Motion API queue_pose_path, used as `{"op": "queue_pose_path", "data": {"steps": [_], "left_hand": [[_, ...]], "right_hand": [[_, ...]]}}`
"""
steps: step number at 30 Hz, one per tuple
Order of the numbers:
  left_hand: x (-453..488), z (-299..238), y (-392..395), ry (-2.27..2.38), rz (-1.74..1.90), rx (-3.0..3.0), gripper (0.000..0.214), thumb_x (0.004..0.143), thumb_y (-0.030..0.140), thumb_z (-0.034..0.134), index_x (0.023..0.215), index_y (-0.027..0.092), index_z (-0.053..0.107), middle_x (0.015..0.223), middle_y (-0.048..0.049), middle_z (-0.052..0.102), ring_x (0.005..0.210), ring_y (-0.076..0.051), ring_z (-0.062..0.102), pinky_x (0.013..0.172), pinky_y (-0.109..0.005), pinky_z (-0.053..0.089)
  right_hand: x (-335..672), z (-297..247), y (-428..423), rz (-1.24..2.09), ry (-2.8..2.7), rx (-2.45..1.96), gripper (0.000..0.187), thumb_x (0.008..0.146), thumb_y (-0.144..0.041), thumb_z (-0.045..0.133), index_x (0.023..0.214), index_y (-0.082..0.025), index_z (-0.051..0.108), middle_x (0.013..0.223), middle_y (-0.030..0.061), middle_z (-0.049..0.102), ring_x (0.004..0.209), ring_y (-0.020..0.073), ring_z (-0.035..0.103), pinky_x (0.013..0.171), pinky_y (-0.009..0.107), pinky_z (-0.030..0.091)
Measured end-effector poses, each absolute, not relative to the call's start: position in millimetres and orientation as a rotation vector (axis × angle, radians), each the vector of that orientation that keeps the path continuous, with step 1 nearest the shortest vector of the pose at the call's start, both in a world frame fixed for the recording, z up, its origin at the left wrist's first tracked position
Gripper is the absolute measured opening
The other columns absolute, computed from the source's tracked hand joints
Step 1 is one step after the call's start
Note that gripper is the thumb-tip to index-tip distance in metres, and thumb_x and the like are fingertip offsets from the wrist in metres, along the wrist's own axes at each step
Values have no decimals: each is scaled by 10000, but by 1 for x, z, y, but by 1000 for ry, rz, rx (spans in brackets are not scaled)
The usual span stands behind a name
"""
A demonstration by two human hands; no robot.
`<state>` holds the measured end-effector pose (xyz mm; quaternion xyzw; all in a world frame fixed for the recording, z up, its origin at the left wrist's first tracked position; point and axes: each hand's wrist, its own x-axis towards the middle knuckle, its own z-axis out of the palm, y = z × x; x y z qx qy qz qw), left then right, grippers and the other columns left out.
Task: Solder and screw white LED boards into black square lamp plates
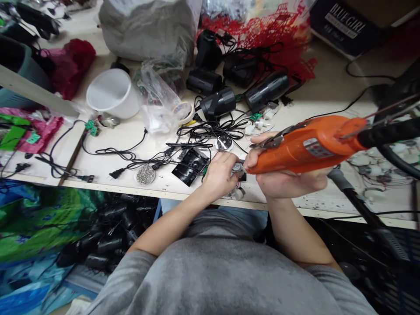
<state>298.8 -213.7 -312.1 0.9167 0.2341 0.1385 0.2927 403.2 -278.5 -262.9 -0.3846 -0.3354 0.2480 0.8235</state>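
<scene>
My right hand (288,181) is wrapped round an orange electric screwdriver (295,146), its tip pointing left toward my other hand. Close to that tip, the closed fingers of my left hand (221,173) pinch a small round metal part (236,167), perhaps a little motor. Below the fingers another small silvery round part (239,193) lies near the table's front edge. Just left of my left hand rests an open black plastic housing (190,166) with wires. A round disc with dark spots (225,142) lies behind the fingers. A pile of small metal screws (145,175) sits further left.
Black cords (210,129) tangle across the middle. Several black cylindrical housings (218,103) lie behind them. A white plastic tub (110,92), a tape roll (183,113) and a grey bag (147,30) stand at back left. A black stand arm (361,205) crosses at right.
</scene>
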Motion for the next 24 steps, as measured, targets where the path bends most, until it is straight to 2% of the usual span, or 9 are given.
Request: {"op": "queue_pose_path", "data": {"steps": [3,7,12,16,21,24], "left_hand": [[302,-315,-215,654,380,2445,100,863,228,624,955,190,615,969,-73,648,991,-266,579,897,-406,466],[305,-317,-217,660,361,2454,120,844,219,643,959,185,644,1014,-71,635,999,-260,562,904,-412,455],[307,-316,-216,702,384,2395,89,824,201,680,911,202,664,1006,-53,643,988,-243,562,883,-386,449],[307,-315,-214,689,394,2384,93,824,207,698,902,200,648,960,-45,641,966,-232,563,881,-372,446],[297,-318,-221,720,454,2405,182,869,208,635,1047,186,607,1073,-81,663,1054,-254,573,934,-396,446],[289,-321,-225,786,498,2394,294,866,190,607,1159,176,585,1158,-107,667,1132,-276,564,981,-425,444]], "right_hand": [[403,-256,-279,504,-679,-805,558,799,-745,545,881,-237,760,726,53,687,422,164,490,383,343,350],[404,-249,-279,586,-672,-802,463,733,-696,669,876,-265,757,908,46,751,453,165,529,405,353,390],[408,-251,-280,563,-663,-832,564,730,-731,613,916,-229,793,831,66,738,435,166,513,375,352,343],[419,-256,-291,628,-721,-802,646,726,-827,572,977,-261,755,657,37,655,467,217,530,490,427,471],[419,-252,-300,629,-734,-748,761,691,-935,516,1046,-292,714,664,49,649,592,302,626,637,550,544],[411,-254,-289,615,-760,-760,672,736,-875,518,986,-289,732,654,48,649,636,311,657,638,545,570]]}}
